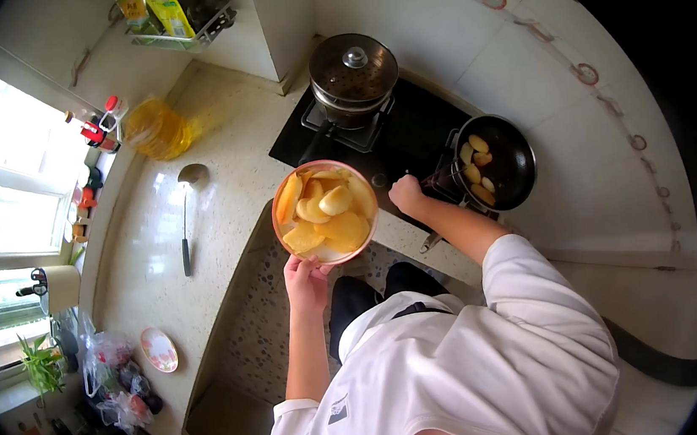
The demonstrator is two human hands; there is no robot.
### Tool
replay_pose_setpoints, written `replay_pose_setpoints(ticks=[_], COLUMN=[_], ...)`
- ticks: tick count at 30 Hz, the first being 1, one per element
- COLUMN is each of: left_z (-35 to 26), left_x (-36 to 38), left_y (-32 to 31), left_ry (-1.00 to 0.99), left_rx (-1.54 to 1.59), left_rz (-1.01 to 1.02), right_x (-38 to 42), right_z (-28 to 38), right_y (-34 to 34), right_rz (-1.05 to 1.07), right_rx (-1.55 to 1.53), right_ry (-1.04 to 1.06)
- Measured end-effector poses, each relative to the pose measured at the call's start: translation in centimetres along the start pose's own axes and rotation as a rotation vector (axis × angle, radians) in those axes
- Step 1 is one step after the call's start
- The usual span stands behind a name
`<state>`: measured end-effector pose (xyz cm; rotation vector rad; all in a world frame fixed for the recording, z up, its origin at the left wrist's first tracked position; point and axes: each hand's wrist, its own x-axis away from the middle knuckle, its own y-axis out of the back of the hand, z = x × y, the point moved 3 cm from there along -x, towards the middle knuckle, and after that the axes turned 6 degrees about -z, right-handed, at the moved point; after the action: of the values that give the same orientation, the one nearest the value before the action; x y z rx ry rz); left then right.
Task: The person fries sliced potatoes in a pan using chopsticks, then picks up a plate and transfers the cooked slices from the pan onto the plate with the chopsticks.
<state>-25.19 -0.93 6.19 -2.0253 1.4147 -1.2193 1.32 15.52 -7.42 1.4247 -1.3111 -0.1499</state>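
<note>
My left hand point(307, 278) grips the near rim of a pink-edged plate point(316, 256) heaped with yellow slices point(341, 228), which look like potato. The plate is held up beside the stove's front edge. My right hand point(406, 193) is closed at the stove front, near the handle side of a black frying pan point(516, 168); what its fingers hold is too small to make out. Several slices point(480, 173) lie in the left part of that pan. A lidded pot point(353, 77) stands on the other burner of the black stove point(393, 157).
A ladle point(185, 222) lies on the counter point(223, 112), with a yellow oil jug point(157, 130) behind it. To the left are a small patterned plate point(158, 349), plastic bags point(119, 382) and a knife block point(61, 287). The sink point(232, 400) lies below my left arm.
</note>
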Motion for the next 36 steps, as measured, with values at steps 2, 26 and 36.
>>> replay_pose_setpoints(ticks=[2, 26, 36], left_z=[0.0, 6.9, 9.0], left_x=[0.1, -3.5, -2.6], left_y=[-0.4, -10.4, -12.5], left_ry=[0.010, 0.231, 0.259], left_rx=[-0.007, -0.145, -0.162], left_rz=[0.006, 0.274, 0.257], right_x=[0.2, 34.2, 31.9], right_z=[-0.2, -20.5, -18.4], right_y=[0.1, -0.6, -7.7], right_rz=[0.006, -1.123, -0.857], right_rx=[0.016, -1.429, -1.857], right_ry=[-0.003, -0.690, -0.813])
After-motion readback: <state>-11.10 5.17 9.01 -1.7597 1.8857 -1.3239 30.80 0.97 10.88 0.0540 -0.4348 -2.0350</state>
